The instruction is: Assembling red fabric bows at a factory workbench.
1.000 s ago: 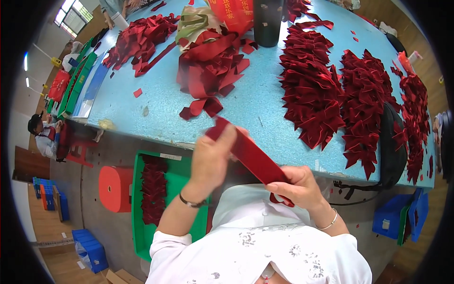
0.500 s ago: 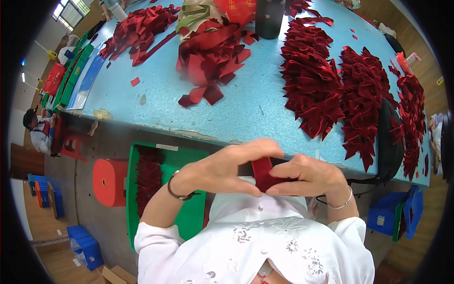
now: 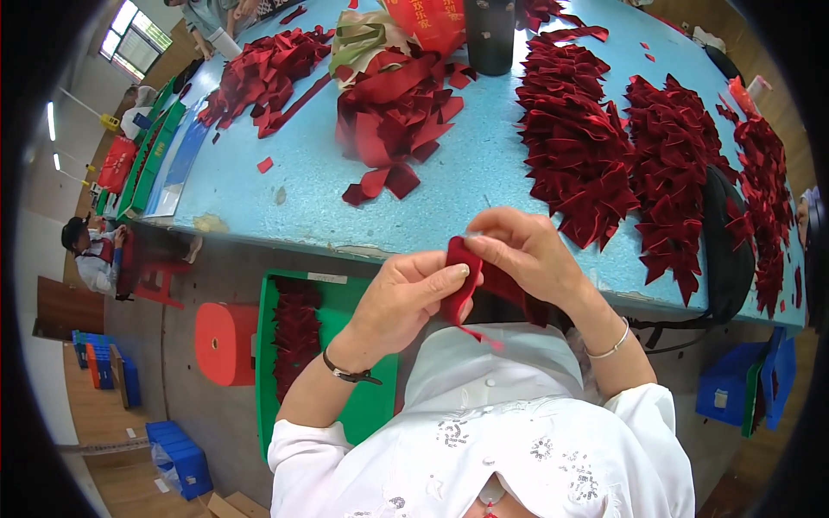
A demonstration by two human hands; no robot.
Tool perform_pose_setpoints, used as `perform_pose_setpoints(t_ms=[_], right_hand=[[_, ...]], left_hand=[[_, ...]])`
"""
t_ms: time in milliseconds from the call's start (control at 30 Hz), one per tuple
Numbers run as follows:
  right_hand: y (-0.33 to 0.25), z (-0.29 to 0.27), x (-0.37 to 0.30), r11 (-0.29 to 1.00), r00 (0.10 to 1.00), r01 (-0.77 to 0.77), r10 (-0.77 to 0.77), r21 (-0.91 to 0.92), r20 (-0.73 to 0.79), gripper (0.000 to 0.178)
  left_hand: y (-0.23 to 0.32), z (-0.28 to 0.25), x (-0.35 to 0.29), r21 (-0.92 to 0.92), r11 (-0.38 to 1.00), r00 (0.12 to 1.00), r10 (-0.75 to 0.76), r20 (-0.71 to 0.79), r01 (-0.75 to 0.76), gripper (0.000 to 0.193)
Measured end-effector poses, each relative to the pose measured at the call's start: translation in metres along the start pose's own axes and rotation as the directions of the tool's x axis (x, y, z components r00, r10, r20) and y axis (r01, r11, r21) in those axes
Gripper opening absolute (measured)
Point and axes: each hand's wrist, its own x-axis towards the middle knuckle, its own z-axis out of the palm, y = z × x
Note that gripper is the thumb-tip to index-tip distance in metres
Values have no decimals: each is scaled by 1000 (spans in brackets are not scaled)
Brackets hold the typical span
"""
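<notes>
A dark red velvet ribbon point(image 3: 464, 259) is held between my two hands, just in front of the table's near edge. My left hand point(image 3: 414, 292) pinches it between thumb and fingers, and a narrow tail of the ribbon hangs below. Near the top of the looped ribbon, my right hand point(image 3: 527, 257) grips it with thumb and index finger; more ribbon drops beneath that palm. On the blue table point(image 3: 319, 190) ahead lies a loose heap of cut red ribbon pieces point(image 3: 393, 116). Rows of folded red ribbon bows point(image 3: 579, 164) are stacked to the right.
At my left stand a green tray point(image 3: 345, 319) with red bows and a red round stool point(image 3: 226, 344). A black bottle point(image 3: 490, 39) is on the table, and a black bag point(image 3: 724, 246) hangs at its right edge. Other people point(image 3: 91, 255) sit or stand at far left.
My hands have drawn closer together on the ribbon, and my right hand has risen to its top. The ribbon is now folded into a loop. The view has shifted slightly.
</notes>
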Motion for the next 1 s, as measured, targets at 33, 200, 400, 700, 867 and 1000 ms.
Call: perform_pose_setpoints(t_ms=[33,200,400,700,867,1000], right_hand=[[3,3,-1,966,971,185,-208,-178,-120,16],[-12,-6,-31,914,925,343,-369,-217,-91,16],[-3,9,-46,946,948,238,-275,-219,-160,16],[-4,-9,-46,792,994,-109,96,601,53,21],[-5,-6,-47,814,996,-72,92,576,-6,21],[0,-9,-48,879,991,-112,132,464,-10,20]], left_hand=[[0,2,1,7,1000,1000,-3,-5,3,15],[-8,13,9,214,950,940,272,-206,-228,14],[-23,21,24,365,899,944,305,-122,-243,18],[-24,0,21,730,558,800,599,-26,-394,33],[-26,13,28,892,183,770,593,235,-414,28],[-25,11,26,827,441,863,494,101,-350,21]])
